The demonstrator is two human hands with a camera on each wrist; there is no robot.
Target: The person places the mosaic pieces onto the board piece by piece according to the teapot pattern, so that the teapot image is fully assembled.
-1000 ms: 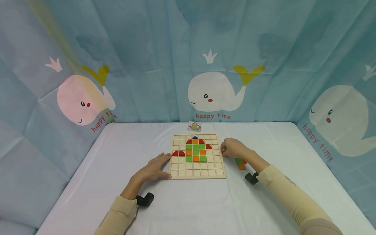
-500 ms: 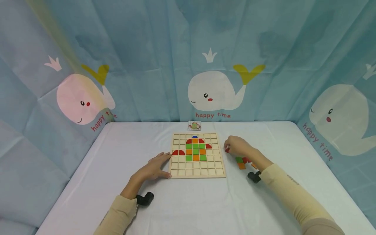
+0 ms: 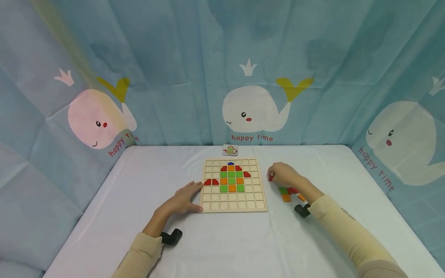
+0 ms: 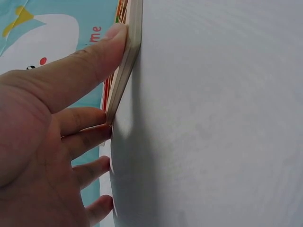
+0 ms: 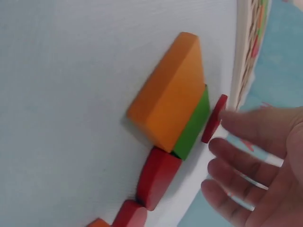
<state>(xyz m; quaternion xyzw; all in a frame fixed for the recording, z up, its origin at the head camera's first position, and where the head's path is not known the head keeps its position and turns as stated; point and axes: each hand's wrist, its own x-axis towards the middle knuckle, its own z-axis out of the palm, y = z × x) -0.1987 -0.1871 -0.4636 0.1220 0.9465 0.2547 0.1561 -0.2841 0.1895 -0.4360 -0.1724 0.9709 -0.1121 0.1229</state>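
In the head view my left hand [image 3: 182,198] rests against the left side of a wooden grid board [image 3: 216,206]. Its fairly straight fingers and thumb touch the board's edge, as the left wrist view also shows on the board's side [image 4: 125,66]. Red, orange, green and blue tiles fill some of the board's squares. Right of the board, my right hand [image 3: 283,173] pinches a red tile with a curved side [image 3: 270,178]. The right wrist view has this red tile [image 5: 215,118] at the thumb and fingertips, tilted on edge.
Beside the right wrist lie loose tiles: an orange square [image 3: 286,198], a green tile [image 3: 283,190], red tiles [image 3: 290,190] and another orange tile [image 3: 301,197]. A small picture card [image 3: 230,150] lies behind the board. White cloth [image 3: 229,243] covers the table; a whale-print curtain [image 3: 191,116] surrounds it.
My right hand has drawn slightly rightward from the board's right edge, and the red tile in its fingers has come into view. More loose tiles show by the wrist. The left hand stays put.
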